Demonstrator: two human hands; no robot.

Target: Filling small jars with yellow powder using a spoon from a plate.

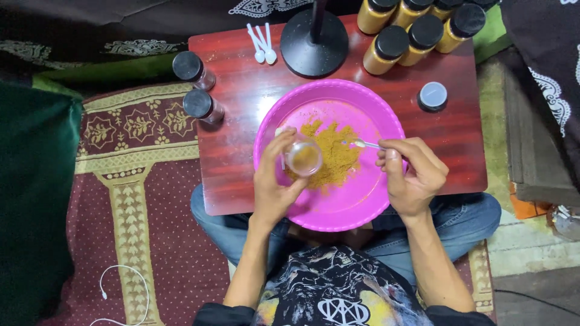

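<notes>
A bright pink plastic bowl sits on a small red wooden table and holds a heap of yellow-brown powder. My left hand grips a small clear jar over the powder, its open mouth facing up at me. My right hand pinches a small white spoon, whose tip rests at the right edge of the powder heap, a little right of the jar.
Several filled yellow jars with black lids stand at the table's back right. A loose lid lies right of the bowl. Two dark-lidded jars stand at the left edge. Spare white spoons and a black stand base sit behind.
</notes>
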